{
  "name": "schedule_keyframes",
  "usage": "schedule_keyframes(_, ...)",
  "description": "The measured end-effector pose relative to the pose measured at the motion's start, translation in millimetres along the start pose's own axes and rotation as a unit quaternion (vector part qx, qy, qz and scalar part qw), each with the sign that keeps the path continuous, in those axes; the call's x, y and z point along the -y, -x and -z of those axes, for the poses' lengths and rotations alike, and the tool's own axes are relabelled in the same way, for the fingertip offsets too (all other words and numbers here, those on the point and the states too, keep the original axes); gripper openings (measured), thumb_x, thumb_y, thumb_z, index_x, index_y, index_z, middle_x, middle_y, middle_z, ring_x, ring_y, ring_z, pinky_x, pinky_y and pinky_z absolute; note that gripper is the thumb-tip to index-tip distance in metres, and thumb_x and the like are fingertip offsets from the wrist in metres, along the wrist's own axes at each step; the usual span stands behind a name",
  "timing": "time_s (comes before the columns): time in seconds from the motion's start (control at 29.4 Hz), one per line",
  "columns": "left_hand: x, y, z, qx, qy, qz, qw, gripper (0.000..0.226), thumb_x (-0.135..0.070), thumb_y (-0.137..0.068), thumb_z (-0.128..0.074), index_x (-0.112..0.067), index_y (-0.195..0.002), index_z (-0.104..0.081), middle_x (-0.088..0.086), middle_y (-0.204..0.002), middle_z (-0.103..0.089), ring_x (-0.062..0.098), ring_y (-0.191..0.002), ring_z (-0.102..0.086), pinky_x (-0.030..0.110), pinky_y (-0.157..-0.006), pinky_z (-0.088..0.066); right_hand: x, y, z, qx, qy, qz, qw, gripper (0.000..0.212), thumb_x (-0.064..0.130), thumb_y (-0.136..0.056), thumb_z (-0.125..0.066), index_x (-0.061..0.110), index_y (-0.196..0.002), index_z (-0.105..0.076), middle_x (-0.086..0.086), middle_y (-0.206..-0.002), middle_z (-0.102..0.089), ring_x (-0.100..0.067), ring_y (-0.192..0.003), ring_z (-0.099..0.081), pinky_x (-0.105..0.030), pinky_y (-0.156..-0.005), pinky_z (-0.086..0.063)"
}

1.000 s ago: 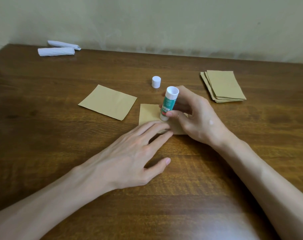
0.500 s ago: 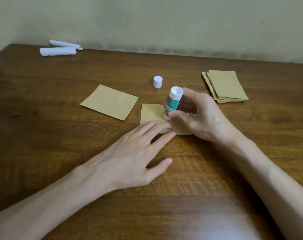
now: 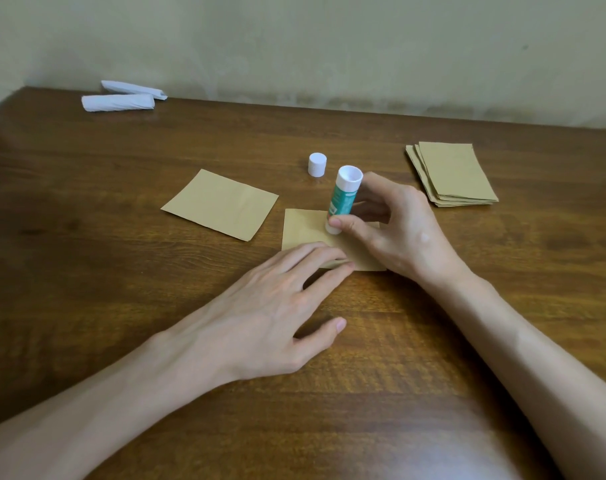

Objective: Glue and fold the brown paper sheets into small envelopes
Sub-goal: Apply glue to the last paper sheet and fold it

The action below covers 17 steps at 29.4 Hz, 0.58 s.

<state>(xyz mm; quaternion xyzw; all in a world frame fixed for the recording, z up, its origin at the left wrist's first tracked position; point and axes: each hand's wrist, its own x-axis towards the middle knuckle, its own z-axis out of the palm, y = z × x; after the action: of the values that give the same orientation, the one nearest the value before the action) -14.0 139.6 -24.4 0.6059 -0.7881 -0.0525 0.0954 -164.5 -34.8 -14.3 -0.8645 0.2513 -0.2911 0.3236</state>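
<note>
A small brown paper sheet [image 3: 303, 228] lies flat at the middle of the wooden table [image 3: 121, 289]. My left hand [image 3: 270, 306] presses its near edge with straight fingers. My right hand [image 3: 395, 230] grips a green and white glue stick [image 3: 343, 199], held nearly upright with its lower end on the sheet. The stick's white cap [image 3: 317, 164] stands on the table just behind. Another brown sheet [image 3: 222, 208] lies to the left, apart from the first.
A stack of several brown sheets [image 3: 453, 174] sits at the right rear. Two white rolled papers [image 3: 121, 98] lie at the far left corner by the wall. The table's back edge meets a pale wall.
The glue stick and my right hand have shifted slightly over the sheet, away from me. My left hand stays pressed on the near edge.
</note>
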Motion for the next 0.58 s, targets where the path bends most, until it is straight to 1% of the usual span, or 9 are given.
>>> schedule_keyframes(0.1,0.0,0.2,0.0,0.0,0.002,0.001,1.0,0.066,-0.057,-0.107,-0.034,-0.022,-0.163,-0.03,-0.008,-0.164,-0.024,0.008,-0.155,-0.016,0.025,-0.124,-0.018,-0.2,-3.4,-4.5,-0.018,0.025,0.002,1.0,0.026,0.025,-0.091,-0.083,0.015,-0.109,-0.068,0.012,-0.102,-0.076,-0.001,-0.099,-0.074,-0.027,-0.092,-0.06)
schedule_keyframes(0.2,0.1,-0.1,0.1,0.002,0.005,0.0,1.0,0.066,-0.057,-0.107,-0.034,-0.023,-0.163,-0.029,-0.008,-0.164,-0.024,0.008,-0.155,-0.017,0.027,-0.124,-0.021,-0.8,-6.7,-8.3,-0.023,0.049,-0.002,0.999,0.023,0.024,-0.094,-0.08,0.02,-0.111,-0.066,0.013,-0.103,-0.075,-0.002,-0.102,-0.073,-0.03,-0.094,-0.059)
schedule_keyframes(0.27,0.1,0.3,0.1,0.002,0.003,0.0,1.0,0.066,-0.057,-0.107,-0.033,-0.023,-0.163,-0.028,-0.008,-0.164,-0.024,0.008,-0.155,-0.016,0.027,-0.125,-0.021,-0.5,-9.1,-9.1,-0.027,0.057,0.002,0.998,0.024,0.023,-0.095,-0.079,0.02,-0.115,-0.066,0.012,-0.104,-0.075,-0.003,-0.104,-0.072,-0.027,-0.095,-0.059)
schedule_keyframes(0.41,-0.3,0.4,0.4,0.002,-0.003,0.0,1.0,0.065,-0.056,-0.107,-0.034,-0.022,-0.163,-0.029,-0.009,-0.164,-0.024,0.008,-0.154,-0.016,0.022,-0.122,-0.014,-2.4,-12.3,-10.8,-0.03,0.068,-0.006,0.997,0.025,0.023,-0.096,-0.078,0.019,-0.116,-0.065,0.011,-0.104,-0.074,-0.004,-0.105,-0.071,-0.02,-0.093,-0.056)
schedule_keyframes(0.51,-0.3,0.4,1.2,0.002,-0.007,0.001,1.0,0.066,-0.057,-0.107,-0.033,-0.023,-0.163,-0.029,-0.009,-0.164,-0.023,0.007,-0.155,-0.015,0.021,-0.122,-0.011,-3.1,-10.3,-14.2,-0.051,0.042,-0.014,0.998,0.024,0.022,-0.096,-0.077,0.019,-0.116,-0.064,0.01,-0.107,-0.075,-0.003,-0.105,-0.073,-0.019,-0.092,-0.057)
schedule_keyframes(0.58,-0.6,0.0,1.7,0.002,-0.01,0.001,1.0,0.066,-0.057,-0.107,-0.034,-0.022,-0.163,-0.029,-0.009,-0.164,-0.024,0.007,-0.155,-0.014,0.018,-0.121,-0.007,-3.7,-8.2,-11.1,-0.081,0.002,-0.015,0.997,0.022,0.021,-0.096,-0.077,0.015,-0.114,-0.065,0.007,-0.11,-0.076,-0.003,-0.103,-0.074,-0.026,-0.093,-0.058)
